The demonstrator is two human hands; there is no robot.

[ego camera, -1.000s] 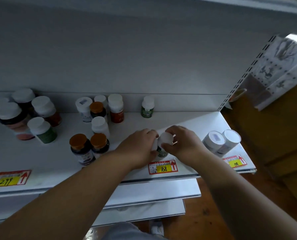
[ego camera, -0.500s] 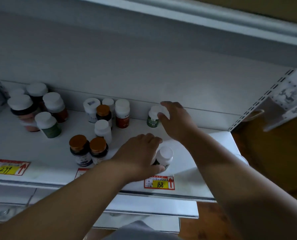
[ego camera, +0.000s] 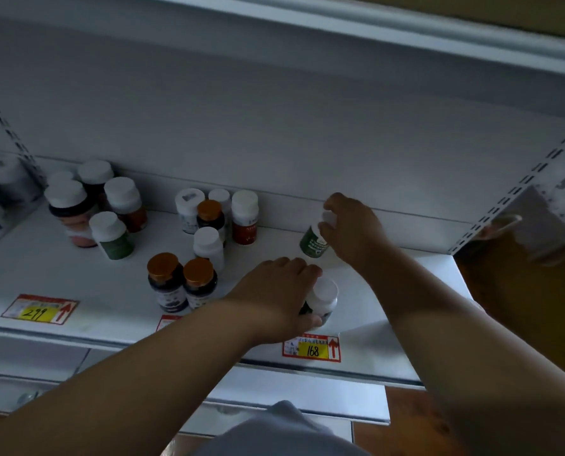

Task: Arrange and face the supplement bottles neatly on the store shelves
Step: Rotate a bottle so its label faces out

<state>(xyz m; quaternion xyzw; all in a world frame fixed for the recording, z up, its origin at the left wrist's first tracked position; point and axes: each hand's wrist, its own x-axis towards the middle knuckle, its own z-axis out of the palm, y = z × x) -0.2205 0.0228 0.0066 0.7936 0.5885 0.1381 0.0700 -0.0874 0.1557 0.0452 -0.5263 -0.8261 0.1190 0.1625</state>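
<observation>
Both hands are on bottles rn. The left hand [ego camera: 279, 292] is wrapped round a white-capped bottle [ego camera: 322, 299] standing near the front edge of the shelf [ego camera: 60, 278], just behind the price tag marked 168 [ego camera: 311, 348]; fingers curl over the far side w/ the thumb on the near side, so it's a proper grasp. The right hand [ego camera: 353, 230] is farther back, near the rear wall, fingers clamped round the cap of a green-label bottle [ego camera: 314, 243] that's tilted, top leaning right, bottom at or just off the shelf, can't tell which. To the left of the hands: two amber-capped dark bottles [ego camera: 180, 281] side by side and touching, a white bottle [ego camera: 208, 246] just behind them, then a red-label bottle [ego camera: 245, 217] and a few more white-capped ones at the back. Far left there's another bunch incl. a green bottle w/ white cap [ego camera: 111, 235], tilted a bit. A 299 tag [ego camera: 39, 312] sits on the shelf's front left.
</observation>
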